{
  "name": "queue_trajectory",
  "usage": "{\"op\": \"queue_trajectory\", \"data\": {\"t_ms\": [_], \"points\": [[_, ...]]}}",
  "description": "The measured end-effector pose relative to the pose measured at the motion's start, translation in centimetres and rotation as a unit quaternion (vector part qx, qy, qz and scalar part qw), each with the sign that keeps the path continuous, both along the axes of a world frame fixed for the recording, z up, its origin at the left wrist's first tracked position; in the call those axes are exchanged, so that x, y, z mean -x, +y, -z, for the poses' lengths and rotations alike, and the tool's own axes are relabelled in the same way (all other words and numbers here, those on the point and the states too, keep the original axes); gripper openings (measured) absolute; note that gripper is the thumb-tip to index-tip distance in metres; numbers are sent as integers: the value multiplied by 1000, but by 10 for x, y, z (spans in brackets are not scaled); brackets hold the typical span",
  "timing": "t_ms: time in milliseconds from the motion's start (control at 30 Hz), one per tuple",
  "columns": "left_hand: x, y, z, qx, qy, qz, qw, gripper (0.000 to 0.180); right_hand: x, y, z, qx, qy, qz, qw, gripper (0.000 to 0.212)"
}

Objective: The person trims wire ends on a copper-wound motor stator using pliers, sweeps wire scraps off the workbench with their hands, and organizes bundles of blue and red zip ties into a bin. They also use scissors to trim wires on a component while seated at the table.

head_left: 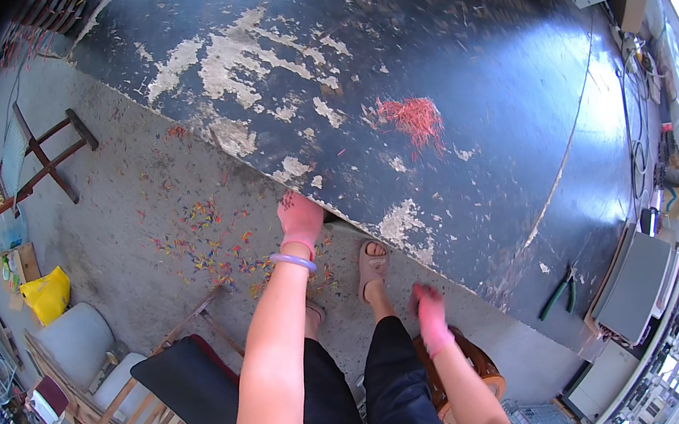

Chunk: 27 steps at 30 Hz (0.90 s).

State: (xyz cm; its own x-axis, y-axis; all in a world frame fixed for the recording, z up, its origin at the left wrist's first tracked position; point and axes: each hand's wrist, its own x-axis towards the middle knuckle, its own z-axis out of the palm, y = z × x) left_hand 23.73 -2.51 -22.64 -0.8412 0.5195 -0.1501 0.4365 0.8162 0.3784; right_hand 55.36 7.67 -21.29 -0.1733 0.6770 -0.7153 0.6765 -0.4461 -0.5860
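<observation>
My left hand (301, 216) wears a pink glove, with a lilac bangle (293, 262) round the wrist. It is at the near edge of a dark, worn tabletop (471, 169), and its fingers are hidden from me. A small dark gap shows beside it under the edge. Lower and to the right, my right hand (432, 317), also in a pink glove, is held beside my leg, apart from the table. Its darker fingertips are blurred. On the tabletop lies a loose heap of thin red strands (415, 121). Green-handled pliers (558, 295) rest near the right end.
Colourful scraps (206, 238) litter the grey floor at left. A folding chair (49, 156) lies there, near a yellow bag (47, 295). A dark-cushioned wooden chair (187, 386) stands lower left. A round wooden stool (472, 375) is by my right leg, and a grey box (636, 280) at right.
</observation>
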Motion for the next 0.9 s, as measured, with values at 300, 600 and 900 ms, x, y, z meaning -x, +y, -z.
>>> {"op": "queue_trajectory", "data": {"t_ms": [300,600,900], "points": [[-37,22,-21,-120,-189,-155,962,30,18,73,84,177,245,388,871,34],[-5,-15,-29,-144,-176,-238,944,25,13,4,-20,94,114,233,961,25],[-12,-43,-37,-156,-197,-261,932,23,22,-13,-42,122,45,244,961,25]]}}
